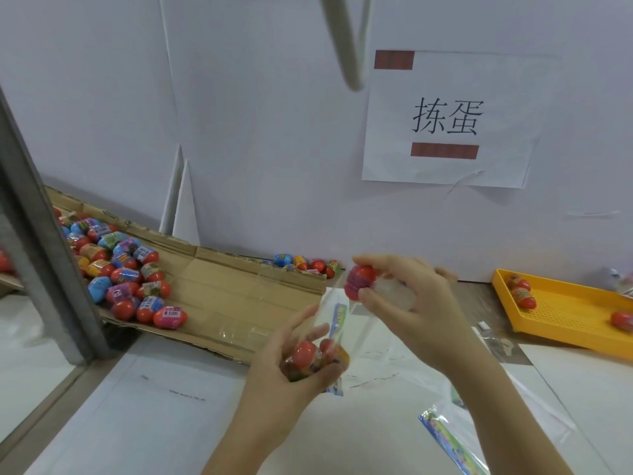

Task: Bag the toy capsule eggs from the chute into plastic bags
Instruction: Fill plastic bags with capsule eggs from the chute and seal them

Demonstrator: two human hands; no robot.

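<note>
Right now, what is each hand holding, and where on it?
Left hand grips the plastic bag round its filled lower end. Right hand pinches a red capsule egg by its sides.

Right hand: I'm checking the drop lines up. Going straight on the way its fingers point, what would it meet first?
Probably the top of the plastic bag that the left hand holds, just left of the egg the right hand pinches; depth is unclear.
</note>
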